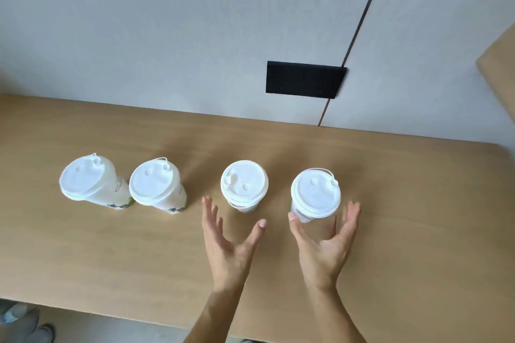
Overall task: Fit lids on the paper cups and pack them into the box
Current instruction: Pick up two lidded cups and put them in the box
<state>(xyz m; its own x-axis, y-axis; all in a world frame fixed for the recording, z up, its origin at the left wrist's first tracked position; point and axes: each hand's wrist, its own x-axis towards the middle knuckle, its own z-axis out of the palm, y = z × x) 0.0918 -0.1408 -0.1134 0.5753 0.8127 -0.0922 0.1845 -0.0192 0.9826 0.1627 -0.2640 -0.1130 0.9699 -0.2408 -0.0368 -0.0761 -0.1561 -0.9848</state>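
Four lidded paper cups are standing in a row on the table (111, 259), and both hands are spreading open, gripping nothing: the left hand (227, 242) opening toward the third cup (244, 185), the right hand (324, 245) cupping around the fourth cup (315, 193). A double grab is risking a squeezed wall popping a lid or tipping a cup. The box edge (498, 64) is peeking in far right.

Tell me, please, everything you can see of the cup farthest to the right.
The rightmost cup stands upright on the wooden table, last in a row of four. A white plastic lid with a small raised button and a tethered plug at its rim covers it. Its pale wall is mostly hidden under the lid. The open right hand cups around it, thumb near its left side and fingers to its right; whether they touch it is unclear.
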